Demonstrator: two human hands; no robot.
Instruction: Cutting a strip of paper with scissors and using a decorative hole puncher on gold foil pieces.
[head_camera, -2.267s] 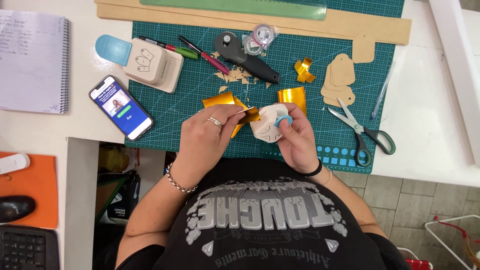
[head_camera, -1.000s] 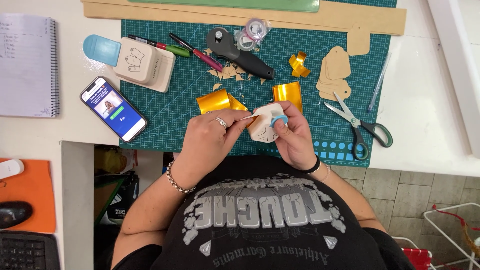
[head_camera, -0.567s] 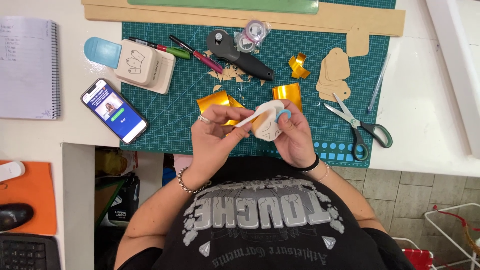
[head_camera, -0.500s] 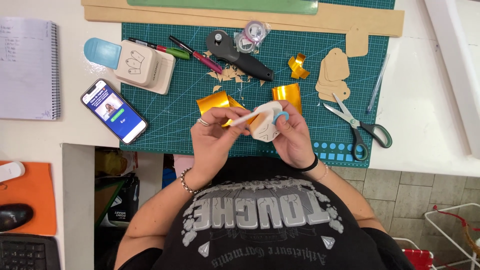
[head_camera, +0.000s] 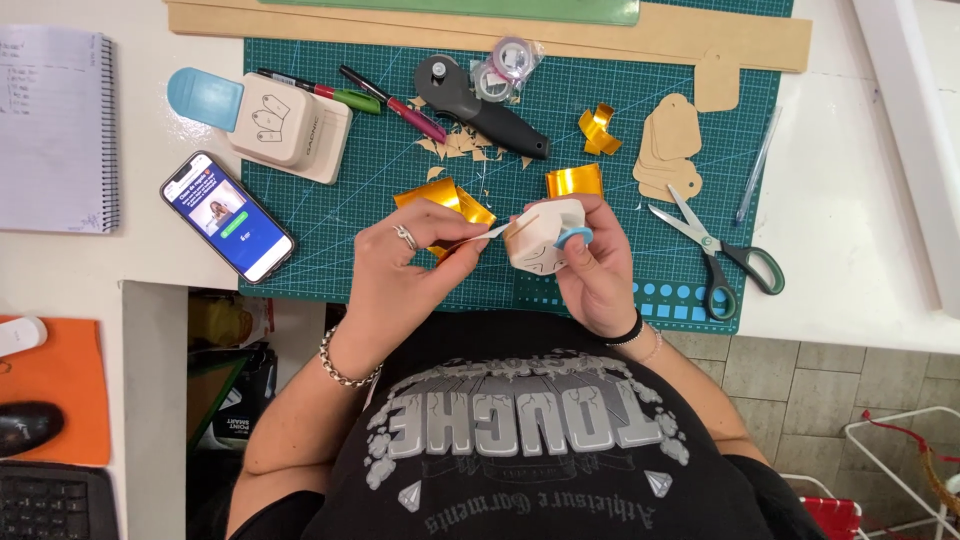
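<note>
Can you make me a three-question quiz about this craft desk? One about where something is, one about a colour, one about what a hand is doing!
1. Where do the green-handled scissors lie?
A. on the teal cutting mat's right side
B. on the notebook
C. on the floor

2. What colour are the shiny foil pieces?
A. silver
B. gold
C. red

3. The right hand is:
A. empty
B. gripping the small cream paper punch
C. writing

Answers: 1 A, they rest beside the tan tags; 2 B, they gleam golden; 3 B, fingers wrap the punch.
</note>
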